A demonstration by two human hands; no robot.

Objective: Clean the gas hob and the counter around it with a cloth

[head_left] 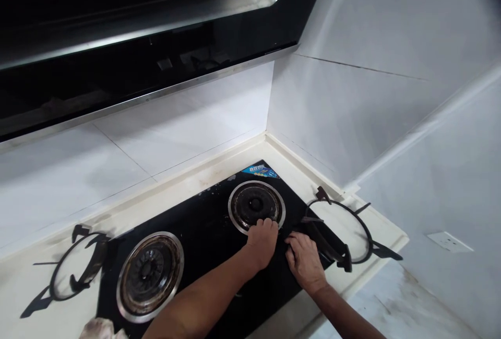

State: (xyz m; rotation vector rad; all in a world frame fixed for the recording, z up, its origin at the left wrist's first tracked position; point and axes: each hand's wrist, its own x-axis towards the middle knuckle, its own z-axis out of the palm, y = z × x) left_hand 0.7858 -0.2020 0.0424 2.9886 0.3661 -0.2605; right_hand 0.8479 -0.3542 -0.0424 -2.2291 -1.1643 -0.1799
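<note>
A black glass gas cooktop (203, 240) lies on a pale counter, with two bare burners on it. My left hand (263, 242) is at the near rim of the right burner's round drip pan (256, 206), its fingers curled over the metal edge; the fingertips are hidden. Just right of it, my right hand (305, 260) rests on the glass with its fingers loosely bent and holding nothing visible. The left burner's drip pan (151, 276) looks brown and stained inside its metal ring.
A black pan support (370, 237) rests at the cooktop's right edge, partly on the counter. Another pan support (58, 271) is at the left. A crumpled cloth (102, 329) shows at the bottom. Overhead hangs a dark range hood (156, 67). The right wall carries a socket (450, 241).
</note>
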